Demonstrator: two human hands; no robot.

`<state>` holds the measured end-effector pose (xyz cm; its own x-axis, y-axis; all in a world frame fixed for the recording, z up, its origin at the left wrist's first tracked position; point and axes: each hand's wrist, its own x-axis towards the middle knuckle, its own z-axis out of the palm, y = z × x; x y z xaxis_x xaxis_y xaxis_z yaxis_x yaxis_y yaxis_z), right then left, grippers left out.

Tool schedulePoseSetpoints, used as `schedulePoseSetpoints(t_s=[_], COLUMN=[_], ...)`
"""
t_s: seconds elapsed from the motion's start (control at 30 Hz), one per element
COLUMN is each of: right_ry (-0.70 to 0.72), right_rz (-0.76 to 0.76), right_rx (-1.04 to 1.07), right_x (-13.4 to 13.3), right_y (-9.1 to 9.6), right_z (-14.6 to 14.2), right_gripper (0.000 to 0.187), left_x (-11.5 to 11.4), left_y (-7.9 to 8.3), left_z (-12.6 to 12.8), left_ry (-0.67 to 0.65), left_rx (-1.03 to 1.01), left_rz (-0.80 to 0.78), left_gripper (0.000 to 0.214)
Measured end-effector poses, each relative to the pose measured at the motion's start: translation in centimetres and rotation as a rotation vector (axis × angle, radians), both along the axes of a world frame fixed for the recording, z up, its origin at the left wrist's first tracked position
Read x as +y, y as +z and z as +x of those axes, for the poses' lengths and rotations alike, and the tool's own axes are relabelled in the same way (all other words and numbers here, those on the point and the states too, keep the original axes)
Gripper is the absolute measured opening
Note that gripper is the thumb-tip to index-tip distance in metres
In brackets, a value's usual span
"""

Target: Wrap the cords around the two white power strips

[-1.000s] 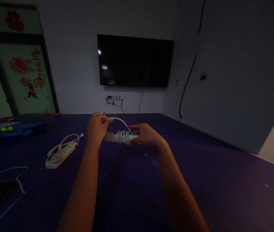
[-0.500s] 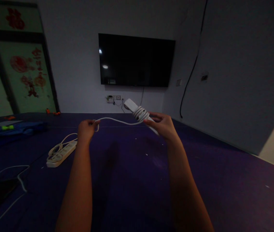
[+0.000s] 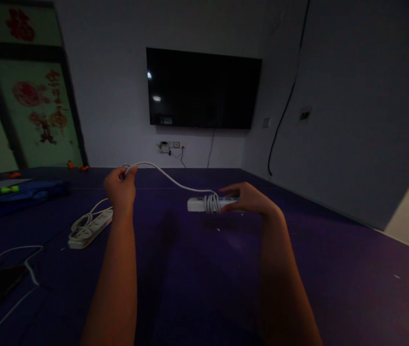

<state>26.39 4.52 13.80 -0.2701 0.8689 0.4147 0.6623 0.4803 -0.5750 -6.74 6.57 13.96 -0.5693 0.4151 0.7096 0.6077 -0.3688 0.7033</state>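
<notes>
A white power strip [image 3: 196,205] is held nearly level, pale cord [image 3: 212,204] wound around it and arching leftward.

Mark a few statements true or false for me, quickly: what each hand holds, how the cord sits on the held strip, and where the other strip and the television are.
1. The right hand holds a white power strip. True.
2. The white cord is fully unwound from that strip. False: several turns are wrapped around it.
3. The left hand grips the cord away from the strip. True.
4. The second power strip lies beyond the right hand, on the right side. False: it lies on the purple surface, left of the left forearm.
5. The television hangs on the far wall. True.
</notes>
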Motion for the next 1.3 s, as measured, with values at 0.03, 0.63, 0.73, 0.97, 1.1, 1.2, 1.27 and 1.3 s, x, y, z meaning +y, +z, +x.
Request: schedulePoseSetpoints(t_s=[0.03, 0.63, 0.73, 0.97, 1.1, 1.2, 1.27, 1.3], right_ry=[0.075, -0.066, -0.149, -0.130, -0.137, -0.131, -0.155, -0.176], right_rz=[-0.053, 0.174, 0.187, 0.170, 0.196, 0.230, 0.272, 0.300], right_rx=[0.037, 0.816, 0.861, 0.829, 0.781, 0.752, 0.698, 0.655], right_x=[-0.5, -2.5, -1.9, -0.2, 0.6, 0.9, 0.9, 0.8], right_y=[0.2, 2.2, 2.2, 1.1, 0.5, 0.3, 0.4, 0.4], right_z=[0.1, -1.7, -3.2, -6.3, -7.3, -7.1, -6.8, -6.6], right_gripper=[0.058, 0.060, 0.059, 0.060, 0.056, 0.054, 0.053, 0.052], left_x=[-0.1, 0.8, -0.3, -2.8, -2.5, -2.1, -2.0, -2.1], left_y=[-0.1, -0.8, -0.3, 0.0, -0.5, -0.4, 0.0, 0.2], left_z=[-0.2, 3.4, 6.9, 12.1, 12.5, 11.8, 11.0, 10.4], left_ry=[0.019, -0.319, -0.427, -0.603, -0.820, -0.965, -0.927, -0.887], left_rx=[0.005, 0.441, 0.490, 0.589, 0.546, 0.453, 0.401, 0.392], left_rz=[-0.014, -0.533, -0.460, -0.404, -0.355, -0.337, -0.323, -0.316], left_gripper=[0.028, 0.035, 0.045, 0.057, 0.056, 0.049, 0.042, 0.039])
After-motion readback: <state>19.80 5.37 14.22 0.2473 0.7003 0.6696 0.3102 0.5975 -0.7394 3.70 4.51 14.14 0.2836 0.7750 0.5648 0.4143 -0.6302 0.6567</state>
